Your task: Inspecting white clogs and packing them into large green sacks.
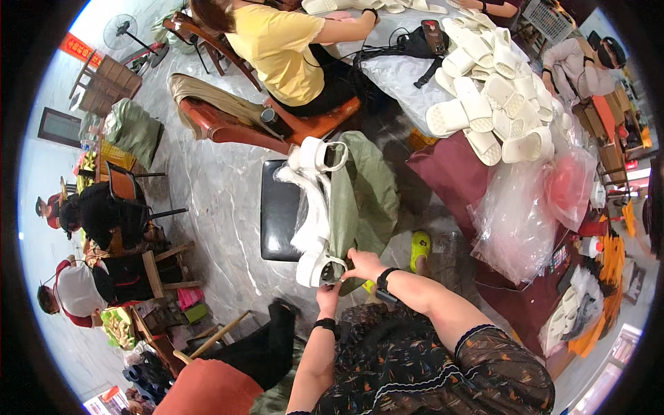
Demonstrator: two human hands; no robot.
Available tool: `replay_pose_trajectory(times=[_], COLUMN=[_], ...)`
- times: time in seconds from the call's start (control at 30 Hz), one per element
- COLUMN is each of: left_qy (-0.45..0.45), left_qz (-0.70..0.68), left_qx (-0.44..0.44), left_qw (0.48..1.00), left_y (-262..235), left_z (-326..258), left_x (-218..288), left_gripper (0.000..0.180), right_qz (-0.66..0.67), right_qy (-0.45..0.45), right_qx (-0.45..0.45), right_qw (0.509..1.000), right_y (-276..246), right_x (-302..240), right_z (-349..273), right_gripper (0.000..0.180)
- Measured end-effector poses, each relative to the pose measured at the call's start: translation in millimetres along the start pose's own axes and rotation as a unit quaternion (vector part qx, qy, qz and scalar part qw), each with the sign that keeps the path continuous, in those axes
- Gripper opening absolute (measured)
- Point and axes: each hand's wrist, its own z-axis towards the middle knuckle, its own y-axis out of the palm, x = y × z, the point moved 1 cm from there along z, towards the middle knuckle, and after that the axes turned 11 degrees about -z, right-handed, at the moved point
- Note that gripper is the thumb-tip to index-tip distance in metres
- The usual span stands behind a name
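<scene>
A long row of white slippers (315, 268), partly wrapped in clear plastic, lies across a black stool seat (279, 232) and along the edge of a green woven sack (366, 187). At the row's near end, my right hand (363, 265) is closed on the sack's edge, close to the last slipper. Just below that slipper is my left hand (328, 297), its fingers pressed together. What those fingertips grip is hidden.
At the right, a table holds a heap of cream slippers (491, 104) and clear plastic bags (515, 207). A person in yellow (277, 48) sits ahead beside an orange-brown chair (235, 131). Another person's orange-clad body (214, 387) is close at lower left.
</scene>
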Motion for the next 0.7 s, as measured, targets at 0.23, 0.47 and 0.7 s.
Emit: replay_pose_trajectory(times=[0.23, 0.47, 0.7], left_qy=[0.083, 0.06, 0.24], left_qz=[-0.069, 0.017, 0.114], left_qx=[0.105, -0.073, -0.074], left_qw=[0.989, 0.995, 0.961], left_y=[-6, 12, 105], left_z=[-35, -114, -72], left_x=[36, 89, 114], left_gripper=[0.037, 0.024, 0.071], right_qz=[-0.202, -0.325, -0.58], right_qy=[-0.102, -0.127, -0.075], right_qx=[0.02, 0.131, -0.102], right_qw=[0.974, 0.928, 0.805], right_y=[-30, -71, -55], right_x=[64, 115, 184], right_z=[45, 152, 136], right_gripper=[0.035, 0.028, 0.036])
